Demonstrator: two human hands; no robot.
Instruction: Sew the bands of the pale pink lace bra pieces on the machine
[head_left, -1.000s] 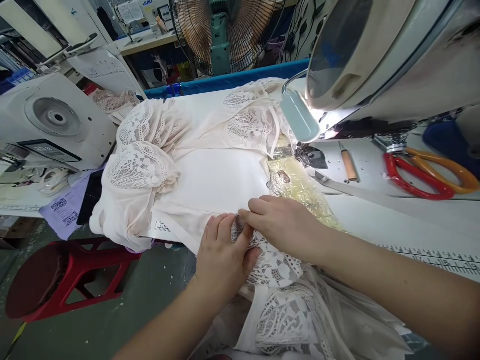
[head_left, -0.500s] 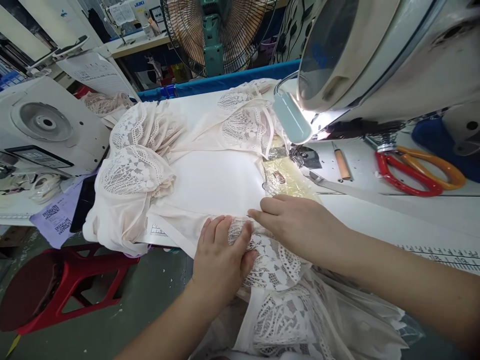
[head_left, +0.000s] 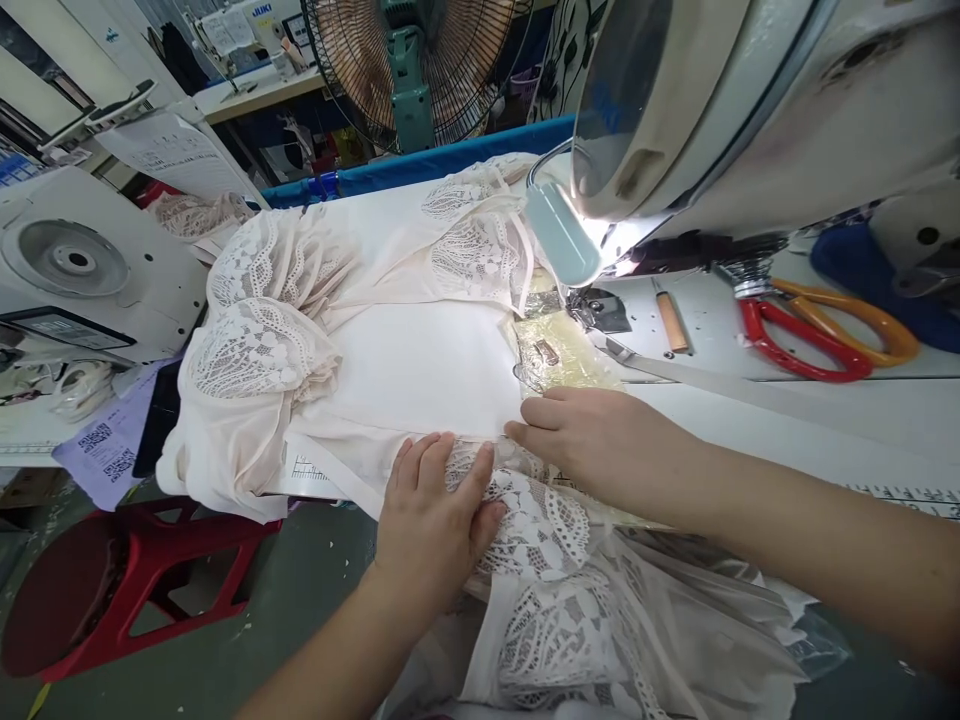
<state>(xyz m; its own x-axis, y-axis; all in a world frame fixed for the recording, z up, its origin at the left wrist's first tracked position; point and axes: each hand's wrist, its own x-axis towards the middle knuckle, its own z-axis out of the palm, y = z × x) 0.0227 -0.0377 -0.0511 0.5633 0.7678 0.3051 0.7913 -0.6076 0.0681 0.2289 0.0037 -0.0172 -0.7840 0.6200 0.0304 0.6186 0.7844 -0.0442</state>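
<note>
Flatly, the left hand (head_left: 431, 520) rests palm down on a cream lace garment (head_left: 536, 525), fingers a little apart and nothing clasped in them. Close beside it, the right hand (head_left: 581, 435) curls over the same garment's upper edge, index finger pointing toward the left hand; its fingertips are partly tucked from sight, so I can't fairly tell whether they pinch the cloth. The garment lies at the near edge of the white tabletop (head_left: 427, 365), and more lace pieces (head_left: 562, 635) hang in folds below it.

Just beyond the right hand, crinkled yellow film (head_left: 559, 355) covers part of the surface, leading up to a large sewing machine (head_left: 720, 90) with a lit grey-green guard (head_left: 562, 235). A pale band (head_left: 712, 383) runs off to the right; behind it lie a wooden-handled tool (head_left: 671, 322) and scissors (head_left: 849, 366) with one red and one orange handle. To the left sits a heaped stack of matching garments (head_left: 244, 350), with another lace piece (head_left: 472, 255) toward the back. Farther out are a second white machine (head_left: 150, 250), a red stool (head_left: 67, 590) and a fan (head_left: 411, 85).
</note>
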